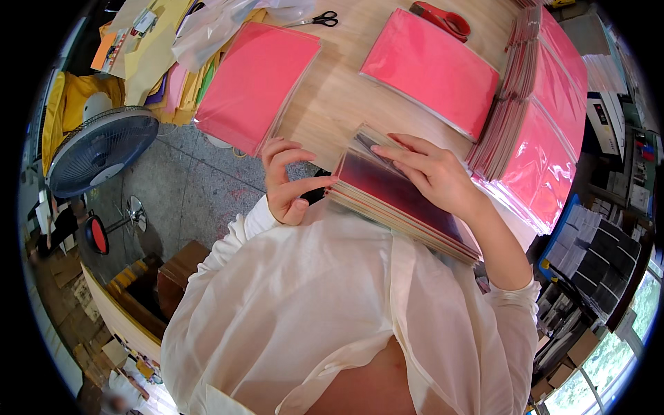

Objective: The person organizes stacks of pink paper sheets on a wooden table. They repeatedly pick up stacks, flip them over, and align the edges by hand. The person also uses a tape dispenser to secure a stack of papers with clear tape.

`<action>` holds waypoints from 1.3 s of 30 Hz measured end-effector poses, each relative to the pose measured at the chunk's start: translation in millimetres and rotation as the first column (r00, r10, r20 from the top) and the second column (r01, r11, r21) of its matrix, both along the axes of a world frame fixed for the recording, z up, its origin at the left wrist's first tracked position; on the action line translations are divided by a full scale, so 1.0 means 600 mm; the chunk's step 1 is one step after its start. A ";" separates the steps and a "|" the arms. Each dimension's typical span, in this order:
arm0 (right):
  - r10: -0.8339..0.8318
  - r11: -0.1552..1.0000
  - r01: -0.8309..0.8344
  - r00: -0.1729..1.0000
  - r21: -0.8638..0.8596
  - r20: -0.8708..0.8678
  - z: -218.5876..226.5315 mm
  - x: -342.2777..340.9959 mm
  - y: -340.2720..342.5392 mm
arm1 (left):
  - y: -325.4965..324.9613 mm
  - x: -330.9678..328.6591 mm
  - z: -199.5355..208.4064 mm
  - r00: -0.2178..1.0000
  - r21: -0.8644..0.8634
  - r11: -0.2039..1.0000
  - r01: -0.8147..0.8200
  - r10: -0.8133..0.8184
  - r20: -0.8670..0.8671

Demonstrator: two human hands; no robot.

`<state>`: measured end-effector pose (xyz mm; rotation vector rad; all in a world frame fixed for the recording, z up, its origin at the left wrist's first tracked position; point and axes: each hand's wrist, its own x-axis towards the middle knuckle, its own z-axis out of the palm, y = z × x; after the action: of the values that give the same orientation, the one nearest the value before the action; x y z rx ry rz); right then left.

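1. Stack of thin, flat packets [408,192] in the head view: it is at the table's near edge, close against the front of the white shirt [332,277], tilted, its top dark red under shiny clear plastic and its layered pale edges facing the person.
2. Right hand [437,173] in the same view: it lies over the top of the stack, fingers stretched across the plastic and slightly apart. The thumb is hidden, so I cannot tell whether it grips.
3. Left hand [285,181]: it is at the stack's left end, with the forefinger reaching out to the corner. The thumb is well apart from it, and the other fingers are loosely bent and clamped on nothing.
4. On the wooden table [339,76], a pink packet [259,83] lies to the left and another pink packet [429,72] farther right, beside a tall pile of pink packets [536,124].
5. Black-handled scissors [323,19] lie near the far edge, and a red tool [446,21] touches or nearly touches the second packet.
6. Coloured papers [155,62] cover the far left corner, near a blue fan [104,149] standing off the table.
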<state>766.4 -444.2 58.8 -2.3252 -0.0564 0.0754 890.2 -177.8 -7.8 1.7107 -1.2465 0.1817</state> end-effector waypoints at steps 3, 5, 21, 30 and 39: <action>-0.003 1.000 0.003 1.000 0.013 -0.030 0.002 0.000 0.002 | 0.000 -0.002 0.003 1.000 0.025 1.000 -0.005 0.005 0.015; 0.001 1.000 0.000 1.000 0.017 -0.031 0.006 0.000 0.003 | 0.002 0.001 0.007 0.998 0.058 0.998 0.001 -0.004 0.064; 0.035 0.999 -0.033 0.998 -0.032 0.047 0.007 -0.006 0.011 | -0.028 0.018 0.044 0.979 0.269 0.963 -0.025 -0.031 0.202; 0.036 0.987 -0.030 0.999 -0.155 0.040 0.004 -0.005 0.004 | -0.001 0.026 -0.006 0.997 -0.089 0.996 0.014 -0.021 -0.078; 0.069 0.991 -0.057 0.993 -0.122 0.100 0.013 -0.007 0.015 | -0.011 0.002 0.011 0.995 0.123 0.991 0.054 -0.042 -0.093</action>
<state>762.3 -435.4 66.4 -2.4458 -0.1829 -0.0116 891.1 -184.5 -1.4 1.7738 -1.2534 -0.0025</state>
